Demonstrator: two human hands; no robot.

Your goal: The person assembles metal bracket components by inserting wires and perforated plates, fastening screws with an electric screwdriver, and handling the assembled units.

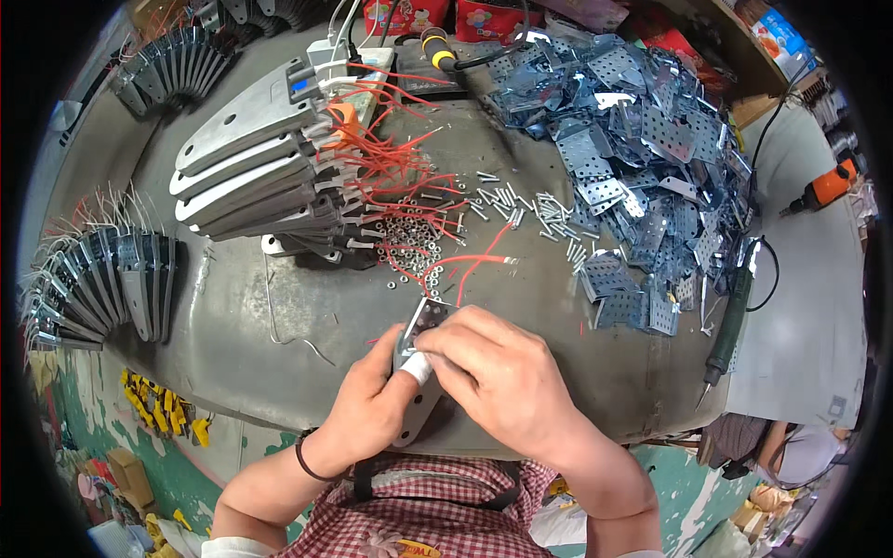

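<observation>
My left hand (370, 405) grips a long grey metal blade-shaped part (416, 417) from its left side; its thumb wears white tape. My right hand (498, 377) is closed over the upper end of the same part, where a small perforated metal plate (430, 314) and red wires (470, 265) stick out. Both hands are at the near edge of the grey worktable (279, 335). Just beyond them lie a patch of small nuts (409, 244) and scattered screws (521, 209).
Several stacked grey blade parts with red wires (256, 172) lie at centre left. More fanned stacks sit at left (102, 284) and top left (177, 70). A heap of perforated plates (642, 158) fills the right side. An electric screwdriver (730, 325) lies at the right edge.
</observation>
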